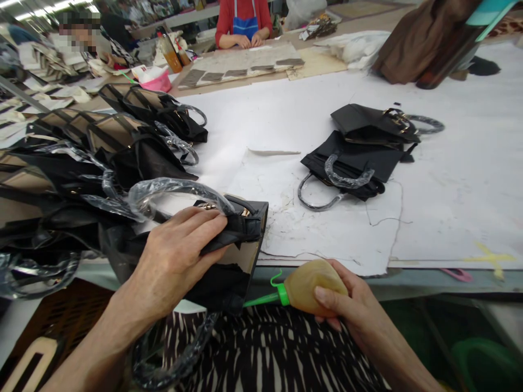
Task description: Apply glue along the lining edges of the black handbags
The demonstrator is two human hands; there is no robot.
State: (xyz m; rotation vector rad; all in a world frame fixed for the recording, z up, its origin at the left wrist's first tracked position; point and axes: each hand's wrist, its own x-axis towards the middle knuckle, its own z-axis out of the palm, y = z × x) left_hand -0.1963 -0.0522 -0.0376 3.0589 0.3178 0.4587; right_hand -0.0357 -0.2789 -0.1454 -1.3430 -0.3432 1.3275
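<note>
My left hand [186, 247] is closed on the upper edge of a black handbag [253, 231], its fingers gripping the folded top beside the gold hardware. One handle [180, 190] of this bag, wrapped in clear plastic, arches above my knuckles; another wrapped handle hangs below. In my right hand [347, 302] is a squeeze bottle [312, 286] of yellowish-brown liquid, thumb and fingers wrapped round its body. Its long green nozzle [263, 299] points left, the tip at the bag's lower right edge. Whether the tip touches the bag I cannot tell.
Several unfinished black bags [114, 136] crowd the left. Two black handbags [355, 163] lie on the white table covering [449, 207] at right. Farther back are a pink tub [157, 81], a brown bag [417, 43] and a co-worker in a red top [226, 22].
</note>
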